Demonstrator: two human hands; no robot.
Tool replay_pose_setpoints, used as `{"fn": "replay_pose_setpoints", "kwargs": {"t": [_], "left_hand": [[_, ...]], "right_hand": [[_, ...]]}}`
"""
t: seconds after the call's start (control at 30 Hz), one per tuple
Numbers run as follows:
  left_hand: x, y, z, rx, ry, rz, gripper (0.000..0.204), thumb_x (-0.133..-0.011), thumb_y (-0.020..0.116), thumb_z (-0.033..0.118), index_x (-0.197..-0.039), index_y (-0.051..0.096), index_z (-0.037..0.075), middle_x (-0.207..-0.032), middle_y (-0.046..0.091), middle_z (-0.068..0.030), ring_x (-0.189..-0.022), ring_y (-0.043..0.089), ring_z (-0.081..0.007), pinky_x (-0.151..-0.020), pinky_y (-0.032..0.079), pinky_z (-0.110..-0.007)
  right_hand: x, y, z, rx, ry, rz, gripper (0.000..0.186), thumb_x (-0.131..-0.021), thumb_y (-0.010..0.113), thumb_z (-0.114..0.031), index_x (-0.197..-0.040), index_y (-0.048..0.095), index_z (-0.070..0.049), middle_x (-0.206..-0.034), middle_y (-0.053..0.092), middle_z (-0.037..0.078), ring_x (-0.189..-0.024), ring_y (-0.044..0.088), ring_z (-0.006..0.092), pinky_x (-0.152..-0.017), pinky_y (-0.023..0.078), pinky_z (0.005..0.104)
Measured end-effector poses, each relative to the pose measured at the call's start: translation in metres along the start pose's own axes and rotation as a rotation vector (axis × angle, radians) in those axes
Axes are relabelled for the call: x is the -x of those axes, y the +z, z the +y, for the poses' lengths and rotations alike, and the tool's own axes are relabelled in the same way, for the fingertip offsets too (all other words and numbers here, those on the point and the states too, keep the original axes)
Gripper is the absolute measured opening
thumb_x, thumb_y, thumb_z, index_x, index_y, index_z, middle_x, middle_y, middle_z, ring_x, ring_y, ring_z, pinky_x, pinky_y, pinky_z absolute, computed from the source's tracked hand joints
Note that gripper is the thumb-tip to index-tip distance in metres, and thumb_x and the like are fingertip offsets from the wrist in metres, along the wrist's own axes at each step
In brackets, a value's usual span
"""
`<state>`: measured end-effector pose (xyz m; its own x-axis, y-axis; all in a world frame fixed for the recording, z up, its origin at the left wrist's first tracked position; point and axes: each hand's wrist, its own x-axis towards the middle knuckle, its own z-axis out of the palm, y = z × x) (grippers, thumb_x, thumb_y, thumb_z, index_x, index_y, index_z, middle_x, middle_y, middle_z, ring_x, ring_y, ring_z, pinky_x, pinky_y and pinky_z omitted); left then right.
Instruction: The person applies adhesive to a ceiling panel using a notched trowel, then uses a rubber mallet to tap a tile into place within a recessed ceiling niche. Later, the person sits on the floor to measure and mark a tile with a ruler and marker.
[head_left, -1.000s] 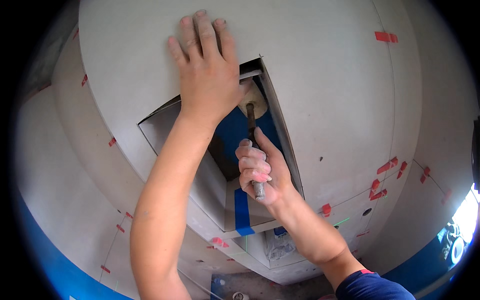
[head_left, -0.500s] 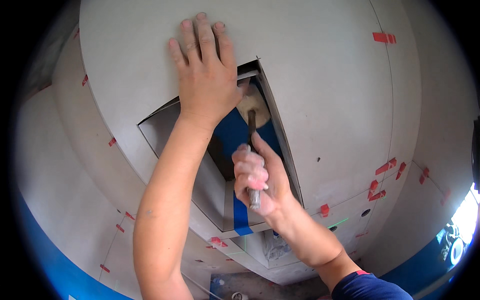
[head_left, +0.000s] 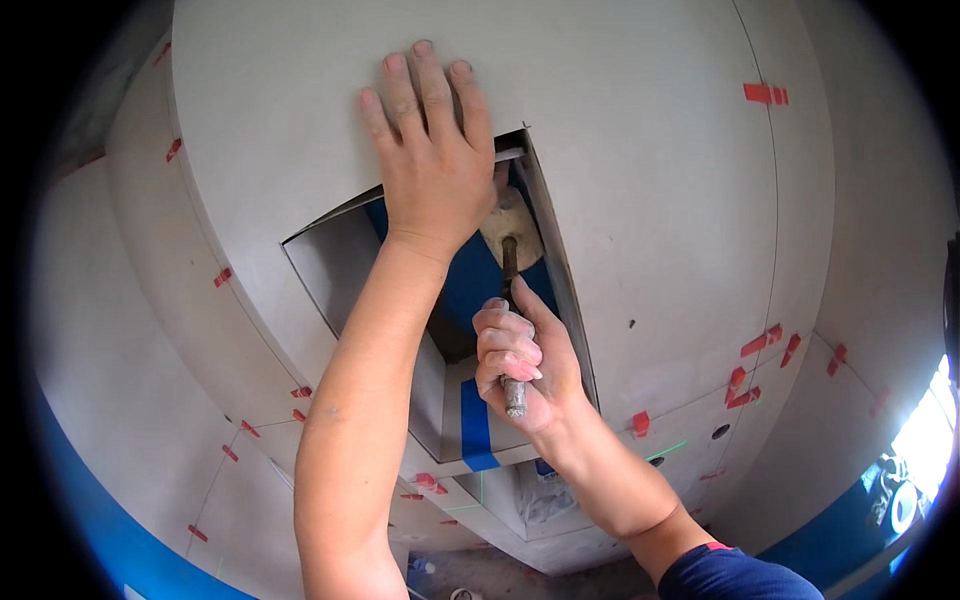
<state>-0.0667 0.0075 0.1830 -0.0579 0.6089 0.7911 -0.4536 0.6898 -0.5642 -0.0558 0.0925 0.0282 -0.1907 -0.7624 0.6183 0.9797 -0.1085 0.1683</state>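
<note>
My left hand point(head_left: 435, 165) lies on the large grey wall tile point(head_left: 600, 110), fingers spread above a recessed niche point(head_left: 448, 405). Its thumb curls over the niche's top edge, beside the end of a thin pale strip point(head_left: 510, 155). My right hand point(head_left: 525, 350) is wrapped round the worn handle of a mallet point(head_left: 513, 225). The mallet's whitish head is inside the niche, under the top edge and close to my left thumb; part of it is hidden. Blue lining shows behind it. Blue tape point(head_left: 477, 425) runs over the niche's bottom edge.
Red levelling wedges point(head_left: 755, 385) sit along the tile joints. Below is a second recess point(head_left: 505, 500) with a plastic bag point(head_left: 545, 497) in it. A green laser line point(head_left: 665, 450) crosses the lower wall. A white roll point(head_left: 904, 508) lies at the far right by bright light.
The view has shifted slightly, so the wall and hands sit a little differently in it. The mallet's head shows more sharply now. Both hands keep their places on the tile and handle.
</note>
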Motion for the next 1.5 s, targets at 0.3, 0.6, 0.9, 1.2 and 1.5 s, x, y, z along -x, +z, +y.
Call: {"fn": "replay_pose_setpoints", "kwargs": {"t": [0.3,0.6,0.9,1.2,1.5], "left_hand": [[0.002,0.009,0.001,-0.062,-0.006,0.035,0.100,-0.058,0.087,0.034,-0.137,0.039,-0.003,-0.149,0.033,-0.0278,-0.136,0.033,-0.0485,-0.105,0.029,-0.064],[0.003,0.012,0.002,-0.070,-0.008,0.069,0.097,-0.055,0.086,0.031,-0.135,0.041,-0.002,-0.147,0.037,-0.0269,-0.135,0.035,-0.0485,-0.105,0.030,-0.064],[0.003,0.014,0.007,-0.109,-0.014,0.083,0.092,-0.060,0.085,0.031,-0.135,0.042,-0.001,-0.147,0.038,-0.0252,-0.134,0.037,-0.0459,-0.105,0.031,-0.061],[0.007,0.020,0.003,-0.128,-0.015,0.127,0.090,-0.062,0.084,0.032,-0.136,0.042,0.001,-0.147,0.040,-0.0241,-0.134,0.038,-0.0457,-0.104,0.031,-0.061],[0.003,0.015,0.005,-0.113,-0.006,0.196,0.040,-0.084,0.057,0.012,-0.123,0.053,0.001,-0.138,0.050,-0.0235,-0.126,0.047,-0.0453,-0.101,0.036,-0.061]], "right_hand": [[-0.007,0.001,-0.007,0.047,-0.026,-0.039,0.038,-0.104,0.042,-0.041,-0.089,0.047,-0.006,-0.060,0.035,-0.006,-0.042,0.035,0.0062,-0.037,0.035,0.0227],[-0.012,0.002,-0.006,0.047,-0.010,-0.023,0.037,-0.104,0.043,-0.039,-0.085,0.046,-0.007,-0.060,0.036,-0.005,-0.042,0.036,0.0069,-0.037,0.033,0.0226],[-0.007,0.006,-0.012,0.052,0.040,-0.038,0.039,-0.103,0.043,-0.042,-0.085,0.049,-0.008,-0.060,0.035,-0.006,-0.043,0.034,0.0063,-0.037,0.031,0.0228],[-0.001,-0.008,-0.001,0.074,0.038,-0.007,0.035,-0.100,0.050,-0.044,-0.082,0.050,-0.014,-0.060,0.035,-0.007,-0.042,0.032,0.0054,-0.037,0.026,0.0217],[-0.001,-0.005,-0.002,0.070,0.062,0.007,0.040,-0.102,0.046,-0.044,-0.087,0.053,-0.007,-0.060,0.036,-0.006,-0.042,0.034,0.0068,-0.036,0.030,0.0234]]}}
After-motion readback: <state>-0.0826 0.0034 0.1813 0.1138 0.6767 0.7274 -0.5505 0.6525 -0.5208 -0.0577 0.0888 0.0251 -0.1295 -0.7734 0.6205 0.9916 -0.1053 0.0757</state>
